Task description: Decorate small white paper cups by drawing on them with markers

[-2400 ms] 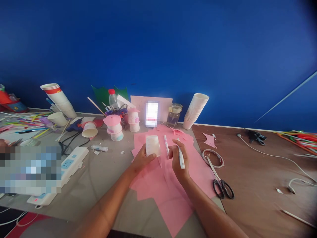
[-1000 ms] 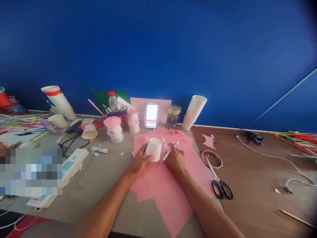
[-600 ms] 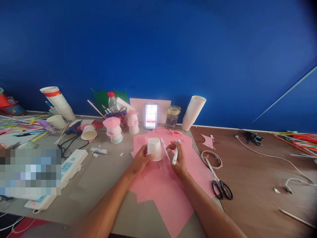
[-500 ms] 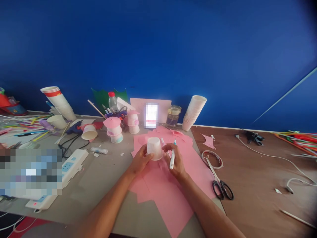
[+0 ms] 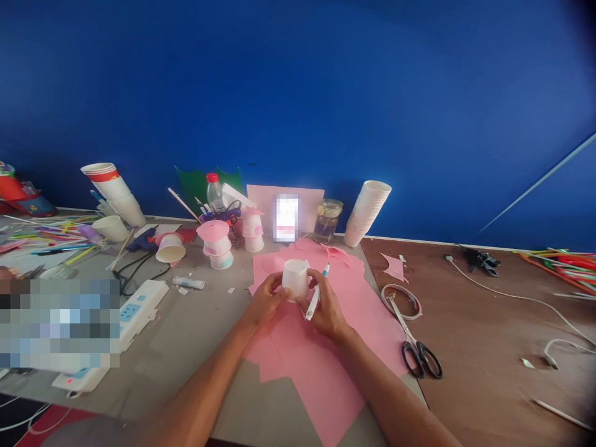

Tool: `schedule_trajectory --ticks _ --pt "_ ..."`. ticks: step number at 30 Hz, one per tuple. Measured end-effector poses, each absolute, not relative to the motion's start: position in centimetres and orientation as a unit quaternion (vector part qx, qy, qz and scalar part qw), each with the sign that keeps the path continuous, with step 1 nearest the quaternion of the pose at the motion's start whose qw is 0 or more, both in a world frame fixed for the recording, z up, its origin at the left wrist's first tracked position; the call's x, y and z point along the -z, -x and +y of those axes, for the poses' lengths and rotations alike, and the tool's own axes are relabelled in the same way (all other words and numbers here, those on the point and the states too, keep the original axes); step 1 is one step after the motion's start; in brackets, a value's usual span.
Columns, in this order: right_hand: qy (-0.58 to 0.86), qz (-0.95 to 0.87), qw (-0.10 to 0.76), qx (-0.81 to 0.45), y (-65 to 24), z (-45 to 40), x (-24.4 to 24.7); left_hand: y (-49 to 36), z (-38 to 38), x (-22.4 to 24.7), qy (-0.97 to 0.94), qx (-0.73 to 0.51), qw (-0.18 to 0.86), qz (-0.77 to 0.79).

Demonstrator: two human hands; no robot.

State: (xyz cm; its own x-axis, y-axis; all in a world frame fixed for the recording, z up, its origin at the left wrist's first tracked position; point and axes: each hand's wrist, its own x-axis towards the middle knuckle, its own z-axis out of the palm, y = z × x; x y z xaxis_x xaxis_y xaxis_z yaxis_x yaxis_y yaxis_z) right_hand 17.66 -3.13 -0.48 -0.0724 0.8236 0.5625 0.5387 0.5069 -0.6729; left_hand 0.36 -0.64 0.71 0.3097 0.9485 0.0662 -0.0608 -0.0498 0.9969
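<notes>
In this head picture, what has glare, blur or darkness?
Head view throughout: upright rectangular screen glares white, pixelated; mosaic blocks also hide the lower left; top right corner darkens; held white paper cup shows only faint surface detail; left forearm blurs toward the bottom edge.

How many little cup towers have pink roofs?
2. The front tower stands near the red-capped bottle; the back tower is right of the front one. More could be hidden.

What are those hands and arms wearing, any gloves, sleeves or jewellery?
Nothing that shows: the left hand and right hand have no gloves, and both forearms are bare, with no sleeves, watch or bracelet in view. No ring is visible either, though some fingers are hidden.
</notes>
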Motion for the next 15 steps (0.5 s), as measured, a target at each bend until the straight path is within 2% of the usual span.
schedule_trajectory --ticks 15 --pt "0.519 -0.697 0.476 -0.133 -18.0 -2.4 1.1 -0.3 -0.4 0.9 -0.685 -0.383 0.361 0.504"
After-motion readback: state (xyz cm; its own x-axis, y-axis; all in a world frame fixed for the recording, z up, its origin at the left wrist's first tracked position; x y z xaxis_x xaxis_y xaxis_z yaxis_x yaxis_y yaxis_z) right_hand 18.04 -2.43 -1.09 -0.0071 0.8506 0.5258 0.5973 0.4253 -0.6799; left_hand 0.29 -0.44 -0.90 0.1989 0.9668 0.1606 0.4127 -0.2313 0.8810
